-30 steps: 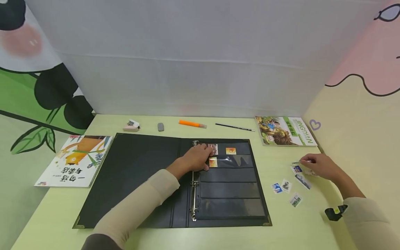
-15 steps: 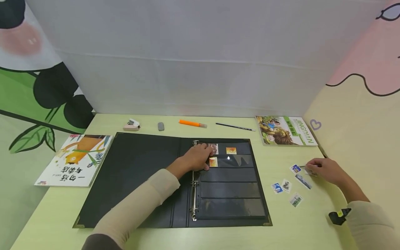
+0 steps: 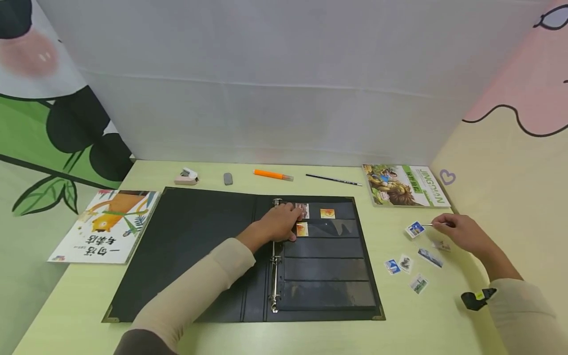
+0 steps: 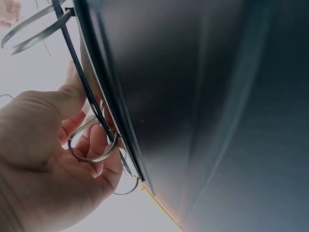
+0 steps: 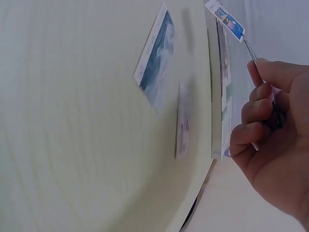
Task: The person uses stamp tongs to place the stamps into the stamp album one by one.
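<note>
In my right hand (image 3: 459, 234) I grip slim metal tweezers (image 5: 251, 52), thumb and fingers curled round them. A blue stamp with white edges (image 3: 415, 229) is clamped in their tips, lifted off the table. My left hand (image 3: 278, 223) rests on the upper left of the page in an open black ring binder (image 3: 208, 236), beside the metal rings (image 4: 94, 157). Its fingertips touch the page near a reddish stamp (image 3: 304, 211) in the top pocket strip. An orange stamp (image 3: 328, 213) sits in that strip too, and another orange stamp (image 3: 302, 229) in the strip below.
Several loose stamps, among them a long blue one (image 3: 430, 257), lie right of the binder. Along the back are a stapler (image 3: 187, 177), a grey eraser (image 3: 228, 179), an orange marker (image 3: 272, 175) and a pencil (image 3: 334, 180). Books flank them, left (image 3: 104, 227) and right (image 3: 406, 185).
My right hand has moved slightly up, and the blue stamp has come off the table in the tweezers, shifting up and left. My left hand stays where it was.
</note>
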{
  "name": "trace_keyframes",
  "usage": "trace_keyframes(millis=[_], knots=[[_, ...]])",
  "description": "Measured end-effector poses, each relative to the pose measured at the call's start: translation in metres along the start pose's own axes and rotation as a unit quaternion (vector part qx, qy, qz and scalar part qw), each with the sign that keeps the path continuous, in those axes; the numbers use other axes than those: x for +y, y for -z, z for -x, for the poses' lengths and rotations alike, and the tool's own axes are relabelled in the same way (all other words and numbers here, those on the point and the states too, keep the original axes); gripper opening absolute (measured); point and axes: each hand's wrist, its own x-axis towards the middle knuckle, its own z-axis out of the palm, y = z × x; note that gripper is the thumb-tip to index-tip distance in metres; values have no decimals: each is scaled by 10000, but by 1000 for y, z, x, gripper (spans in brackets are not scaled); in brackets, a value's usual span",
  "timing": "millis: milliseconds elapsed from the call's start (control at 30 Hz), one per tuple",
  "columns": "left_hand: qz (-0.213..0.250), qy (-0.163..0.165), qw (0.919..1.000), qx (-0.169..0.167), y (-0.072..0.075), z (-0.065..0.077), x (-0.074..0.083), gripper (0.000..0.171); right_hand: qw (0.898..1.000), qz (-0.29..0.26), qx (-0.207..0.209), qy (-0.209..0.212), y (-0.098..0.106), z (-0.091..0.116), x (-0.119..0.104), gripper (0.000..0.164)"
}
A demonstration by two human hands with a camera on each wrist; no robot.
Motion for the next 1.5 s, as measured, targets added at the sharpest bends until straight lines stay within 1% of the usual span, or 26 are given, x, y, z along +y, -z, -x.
trace_keyframes(millis=[167,333,567,633,800,967,1033,1167,1300,1500], knots=[[44,72,10000,-30,-1,-1,-1,49,9996,-162,136,171,-1,-14,-20,40],[-13,66,10000,19,-1,-2,0,51,9986,-223,189,436,-7,-33,-48,39],[-64,67,9999,43,3,0,0,73,9966,-379,109,729,-22,-66,-92,35],[-45,69,10000,42,3,1,0,73,9955,-402,78,855,-27,-75,-103,32],[-49,39,10000,47,3,0,-1,65,9934,-359,-22,1093,-45,-95,-125,27],[-89,-12,10000,32,2,-1,-1,61,9896,-435,-108,1369,-62,-107,-141,23],[-115,-19,9999,22,0,-1,-1,60,9878,-370,-170,1504,-68,-111,-145,22],[-140,15,9999,48,-4,-2,-1,57,9820,-102,-426,1836,-76,-118,-154,18],[-120,39,9999,100,-5,-2,0,53,9723,177,-731,2212,-83,-121,-161,13],[-150,74,9998,62,-3,-1,1,51,9580,381,-1061,2637,-91,-122,-173,12]])
